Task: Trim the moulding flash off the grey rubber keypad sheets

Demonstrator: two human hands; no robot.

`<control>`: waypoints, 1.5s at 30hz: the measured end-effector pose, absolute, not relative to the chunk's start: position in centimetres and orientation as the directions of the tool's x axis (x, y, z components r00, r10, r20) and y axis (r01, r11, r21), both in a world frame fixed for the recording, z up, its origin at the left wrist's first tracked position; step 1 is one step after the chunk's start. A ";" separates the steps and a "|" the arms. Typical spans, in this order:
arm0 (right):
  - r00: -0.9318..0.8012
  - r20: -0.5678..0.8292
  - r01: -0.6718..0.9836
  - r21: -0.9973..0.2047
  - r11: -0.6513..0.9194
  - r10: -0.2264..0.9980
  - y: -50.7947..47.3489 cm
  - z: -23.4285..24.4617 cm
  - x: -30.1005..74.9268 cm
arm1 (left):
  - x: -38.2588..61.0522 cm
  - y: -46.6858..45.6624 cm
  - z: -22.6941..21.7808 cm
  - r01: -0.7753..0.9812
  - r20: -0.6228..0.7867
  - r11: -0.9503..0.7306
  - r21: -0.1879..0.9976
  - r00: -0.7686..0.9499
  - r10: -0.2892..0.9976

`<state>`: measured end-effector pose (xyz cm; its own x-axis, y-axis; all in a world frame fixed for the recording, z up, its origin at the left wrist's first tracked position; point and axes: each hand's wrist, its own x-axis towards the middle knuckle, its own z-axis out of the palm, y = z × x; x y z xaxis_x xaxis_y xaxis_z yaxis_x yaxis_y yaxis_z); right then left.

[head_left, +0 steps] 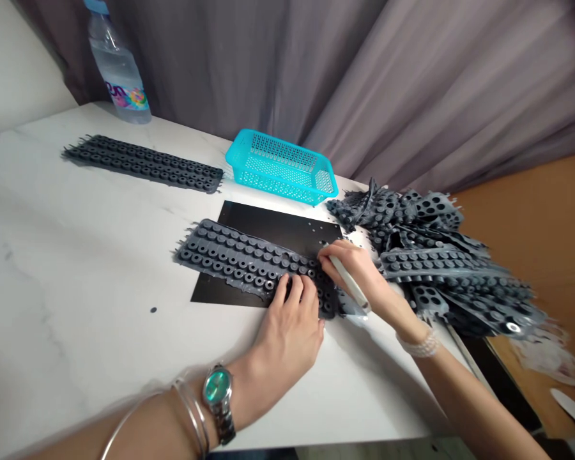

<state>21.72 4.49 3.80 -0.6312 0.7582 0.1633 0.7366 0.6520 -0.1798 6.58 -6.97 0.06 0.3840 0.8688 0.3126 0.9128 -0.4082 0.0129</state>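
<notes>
A dark grey rubber strip with rows of round, holed studs [239,252] lies tilted across a black flat mat [263,220]. My left hand [290,326] has its bent fingers pressed on the strip's near right part, the thumb by the near edge. My right hand [352,265] is closed around a pale, pen-like tool [347,281] above the strip's right end. The tool's working tip is hard to make out. Small dark round bits [316,227] are scattered on the mat near my right hand.
Another studded strip [148,165] lies at the back left, beside a turquoise plastic basket [280,176]. A water bottle [119,73] stands behind. Many studded rubber pieces [441,255] are heaped on the right. One loose dark disc [154,310] rests on the white table [76,268].
</notes>
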 end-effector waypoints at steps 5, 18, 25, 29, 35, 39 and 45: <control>-0.542 0.155 0.770 -0.303 0.562 0.826 4.1 4.4 23.0 | 6.7 -6.9 -0.2 0.915 0.318 -0.403 0.026 0.374 0.871; -0.201 0.385 0.922 -0.237 0.307 0.901 3.5 4.5 28.4 | 6.2 -6.4 -0.4 0.901 0.327 -0.433 0.018 0.404 0.854; -0.124 0.431 0.928 -0.269 0.258 0.894 3.1 4.6 28.3 | 4.1 -4.9 2.3 0.845 0.337 -0.520 0.127 0.456 0.823; -0.226 0.412 0.886 -0.290 0.362 0.883 3.4 4.5 28.0 | -0.8 -2.9 5.3 0.965 0.295 -0.177 0.193 0.115 0.948; -0.471 0.270 0.807 -0.254 0.534 0.840 3.9 4.1 25.3 | -9.0 -2.2 5.4 0.922 0.034 0.366 0.123 -0.372 0.927; -0.543 0.226 0.816 -0.085 0.572 0.809 3.3 3.0 23.7 | -9.7 -2.2 3.8 0.924 0.029 0.357 0.140 -0.364 0.931; -0.583 0.251 0.806 0.058 0.589 0.773 3.0 1.2 24.3 | -9.5 -1.2 2.6 0.920 0.000 0.316 0.230 -0.325 0.946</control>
<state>24.35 3.00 1.20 -0.5830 0.7729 0.2505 0.8060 0.5891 0.0580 -9.49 -1.18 2.59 -0.3250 0.9457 -0.0003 0.9203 0.3164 0.2302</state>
